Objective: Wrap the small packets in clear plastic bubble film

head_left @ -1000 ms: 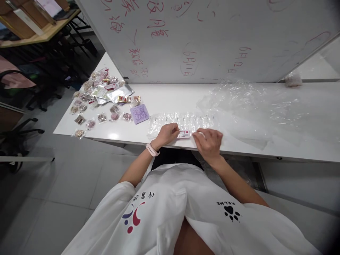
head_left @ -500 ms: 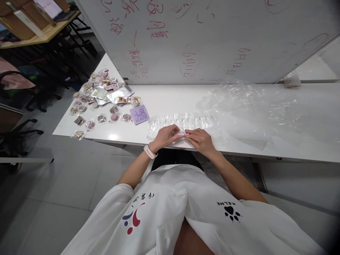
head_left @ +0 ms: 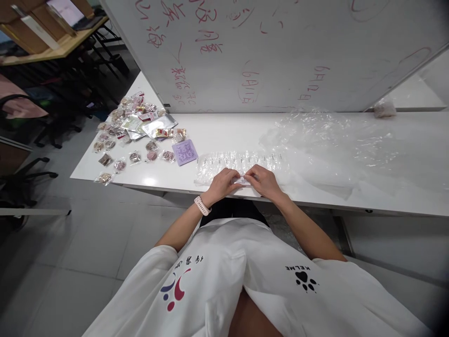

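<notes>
Between my two hands, near the table's front edge, is a small white packet with a printed face (head_left: 241, 180). My left hand (head_left: 223, 183), with a pale pink watch on its wrist, has its fingers closed around the packet's left end. The fingers of my right hand (head_left: 262, 181) pinch the packet's upper right edge. What the packet contains cannot be made out. Just beyond the hands, a clear plastic air-cushion wrap (head_left: 228, 161) with a row of small dark marks lies flat, partly under them. A purple patterned square packet (head_left: 184, 152) lies to its left.
Individually wrapped snacks (head_left: 119, 164) and foil pouches (head_left: 159, 125) crowd the table's left end. A large heap of crinkled clear plastic film (head_left: 326, 145) spreads over the right side. Behind the table stands a whiteboard (head_left: 280, 51) with red writing. A small bag (head_left: 385, 110) sits at the far right.
The white packet has been turned, so a different face shows. My right fingers have shifted from its right end to its upper edge. My left wrist has moved slightly right.
</notes>
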The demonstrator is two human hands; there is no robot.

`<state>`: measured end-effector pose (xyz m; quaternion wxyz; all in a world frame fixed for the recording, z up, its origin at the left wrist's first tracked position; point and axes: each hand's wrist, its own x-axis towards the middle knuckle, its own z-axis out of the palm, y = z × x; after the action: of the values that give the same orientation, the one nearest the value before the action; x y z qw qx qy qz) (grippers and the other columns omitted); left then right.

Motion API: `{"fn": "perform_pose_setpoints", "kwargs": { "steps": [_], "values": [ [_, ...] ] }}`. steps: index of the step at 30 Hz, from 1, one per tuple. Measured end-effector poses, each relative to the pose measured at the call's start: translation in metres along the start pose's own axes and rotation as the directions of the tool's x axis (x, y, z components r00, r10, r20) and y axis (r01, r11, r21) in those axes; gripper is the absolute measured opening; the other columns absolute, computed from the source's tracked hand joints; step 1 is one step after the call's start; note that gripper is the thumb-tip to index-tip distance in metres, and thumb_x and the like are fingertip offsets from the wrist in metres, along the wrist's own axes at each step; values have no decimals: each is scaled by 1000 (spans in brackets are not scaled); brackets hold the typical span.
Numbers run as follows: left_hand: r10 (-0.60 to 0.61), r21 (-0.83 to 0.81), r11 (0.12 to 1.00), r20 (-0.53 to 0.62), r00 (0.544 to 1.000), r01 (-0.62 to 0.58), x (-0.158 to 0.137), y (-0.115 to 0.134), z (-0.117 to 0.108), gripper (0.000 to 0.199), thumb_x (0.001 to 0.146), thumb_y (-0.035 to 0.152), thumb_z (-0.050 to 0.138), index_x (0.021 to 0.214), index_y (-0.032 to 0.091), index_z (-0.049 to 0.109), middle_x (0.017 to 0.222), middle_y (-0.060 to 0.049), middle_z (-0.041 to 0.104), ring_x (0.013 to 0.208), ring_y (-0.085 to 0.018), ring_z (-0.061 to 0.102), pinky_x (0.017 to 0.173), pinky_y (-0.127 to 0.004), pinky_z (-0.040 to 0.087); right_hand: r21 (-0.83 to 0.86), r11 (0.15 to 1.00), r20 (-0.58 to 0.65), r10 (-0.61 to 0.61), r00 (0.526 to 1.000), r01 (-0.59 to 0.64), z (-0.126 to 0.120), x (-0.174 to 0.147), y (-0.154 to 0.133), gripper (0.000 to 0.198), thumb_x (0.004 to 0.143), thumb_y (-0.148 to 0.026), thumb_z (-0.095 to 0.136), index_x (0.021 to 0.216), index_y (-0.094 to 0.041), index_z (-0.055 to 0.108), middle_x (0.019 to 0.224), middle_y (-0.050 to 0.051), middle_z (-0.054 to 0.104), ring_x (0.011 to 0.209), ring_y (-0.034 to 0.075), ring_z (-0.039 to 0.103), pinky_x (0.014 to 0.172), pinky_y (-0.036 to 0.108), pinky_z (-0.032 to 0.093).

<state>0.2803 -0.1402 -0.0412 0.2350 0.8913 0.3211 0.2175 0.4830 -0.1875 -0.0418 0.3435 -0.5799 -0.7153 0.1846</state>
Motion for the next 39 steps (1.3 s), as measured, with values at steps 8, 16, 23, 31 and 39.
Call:
{"fn": "perform_pose_setpoints", "kwargs": {
  "steps": [8, 16, 23, 31, 39],
  "values": [
    [93, 87, 992, -33, 995, -90, -3, -1, 9, 33, 98, 45, 51, 116, 19, 56, 108, -10, 68, 99, -24, 60, 87, -39, 49, -180, 980, 22, -88, 996, 90, -3, -9, -3, 28, 102, -30, 39, 94, -21, 65, 90, 7, 69, 84, 20, 64, 73, 33, 47],
    [130, 126, 984, -5, 991, -129, 1, 1, 9, 32, 101, 40, 43, 120, 18, 56, 110, -12, 68, 96, -23, 58, 88, -39, 48, -247, 935, 103, -238, 966, 257, -9, -21, 5, 33, 95, -39, 60, 124, -23, 60, 125, 10, 67, 113, 27, 64, 90, 41, 50],
    [64, 214, 975, -30, 998, -56, 17, -4, 2, 31, 103, 35, 41, 103, 20, 68, 106, -10, 68, 102, -26, 54, 83, -41, 42, -407, 857, 145, -281, 949, 316, -9, -4, 8, 28, 94, -28, 60, 121, -19, 63, 118, 13, 70, 109, 30, 63, 92, 44, 48],
    [17, 214, 977, -77, 997, 0, 13, -3, 9, 32, 104, 31, 38, 105, 20, 68, 107, -7, 68, 102, -23, 54, 85, -41, 38, -448, 856, -57, -315, 947, 258, 1, -23, 3, 28, 101, -29, 46, 124, -29, 62, 119, 6, 70, 108, 25, 61, 100, 46, 40],
    [18, 243, 970, -83, 996, 3, 17, 2, -1, 34, 104, 37, 39, 105, 19, 68, 109, -8, 68, 100, -23, 55, 85, -38, 38, -431, 875, -57, -268, 962, 219, 5, -13, 5, 29, 103, -33, 43, 109, -20, 68, 105, 10, 72, 93, 24, 60, 82, 38, 40]
  ]
}}
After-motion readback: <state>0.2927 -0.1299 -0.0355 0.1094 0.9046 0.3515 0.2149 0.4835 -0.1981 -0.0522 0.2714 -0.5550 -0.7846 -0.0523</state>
